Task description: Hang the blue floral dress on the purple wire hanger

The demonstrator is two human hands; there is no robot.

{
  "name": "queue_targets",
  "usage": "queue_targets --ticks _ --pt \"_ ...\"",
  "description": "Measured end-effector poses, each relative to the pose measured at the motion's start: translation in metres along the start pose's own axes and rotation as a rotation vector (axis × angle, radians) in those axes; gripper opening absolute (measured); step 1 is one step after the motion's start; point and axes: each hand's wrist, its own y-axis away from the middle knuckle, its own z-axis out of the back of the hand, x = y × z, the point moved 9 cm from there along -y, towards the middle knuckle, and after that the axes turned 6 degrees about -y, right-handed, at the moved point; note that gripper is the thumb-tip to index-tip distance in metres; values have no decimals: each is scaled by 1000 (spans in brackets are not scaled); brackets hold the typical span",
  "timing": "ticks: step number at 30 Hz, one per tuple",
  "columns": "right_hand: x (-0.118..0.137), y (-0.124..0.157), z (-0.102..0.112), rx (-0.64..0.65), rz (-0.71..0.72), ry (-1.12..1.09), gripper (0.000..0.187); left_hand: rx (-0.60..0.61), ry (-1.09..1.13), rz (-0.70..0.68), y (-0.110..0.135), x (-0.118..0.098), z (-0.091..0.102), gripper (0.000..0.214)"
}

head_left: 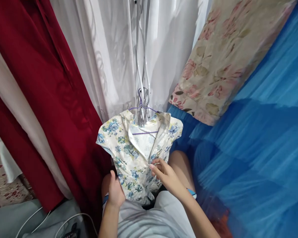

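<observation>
Hanging from a thin purple wire hanger (142, 133) just below the middle of the frame, a cream short-sleeved blouse printed with blue flowers (129, 155) faces the person, its hem falling between their knees. The hanger's hook is caught on a shiny metal stand (141, 66) that rises to the top edge. The left hand (116, 191) is clenched around the lower left side of the blouse, holding the cloth steady. The right hand (165, 175) pinches the front edge about halfway down, thumb and fingertips (155, 167) closed on the placket; whether a button sits between them is too small to tell. Above that pinch the collar and front lie open, showing the pale lining, while below it the two sides seem to meet, so the work on the front opening looks about half done, with the upper stretch left. A dark red curtain (47, 99) fills the left of the frame, a white sheer curtain (104, 49) hangs behind the stand, a rose-patterned cushion (225, 56) leans at the upper right, and a blue sheet (263, 148) covers the right side.
</observation>
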Motion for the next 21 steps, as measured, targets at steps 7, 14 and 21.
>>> queue_targets --ticks 7,14,21 --pt "-18 -24 -32 10 14 1 32 -149 -137 18 23 18 9 63" --pt "-24 -14 -2 -136 18 18 30 -184 -95 26 21 36 0 48" --pt "-28 -19 -18 -92 22 -34 32 -237 -4 72 21 44 7 49"
